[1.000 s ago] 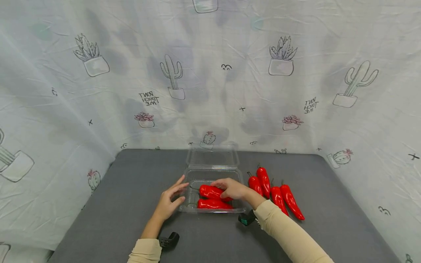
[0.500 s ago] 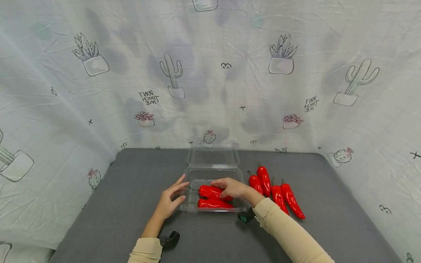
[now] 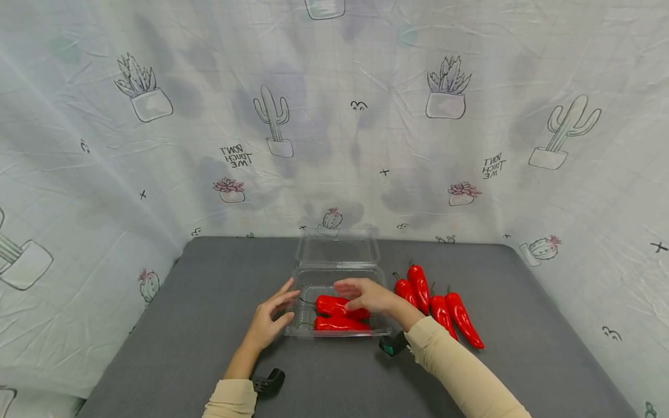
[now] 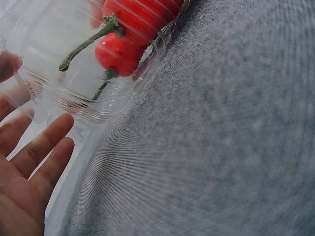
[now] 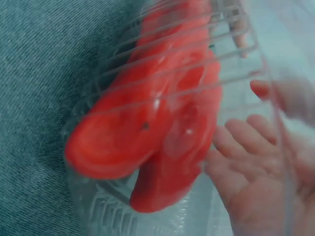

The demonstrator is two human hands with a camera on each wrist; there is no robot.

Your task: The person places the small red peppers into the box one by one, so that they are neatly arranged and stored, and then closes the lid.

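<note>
Two glossy red peppers [image 3: 340,324] with green stems lie side by side in a clear plastic clamshell box [image 3: 340,278], stems to the left. My right hand [image 3: 370,295] hovers inside the box over the rear pepper [image 3: 329,305], fingers extended and the thumb spread from them. In the right wrist view its palm and straight fingers show beside the peppers, behind the clear wall. At the box's left wall is my left hand [image 3: 269,322], with its fingers spread. The left wrist view shows these fingertips by the box corner, and both stems through the plastic.
The box's clear lid [image 3: 337,248] is folded back behind it. Several more red peppers [image 3: 463,319] lie on the grey table [image 3: 219,290] to the right, partly behind the right forearm. A patterned white curtain [image 3: 324,145] encloses the table.
My right hand has loosened from the rear pepper: its fingers have lifted slightly and the thumb has moved up. The pepper stays in the box. The left hand holds its position.
</note>
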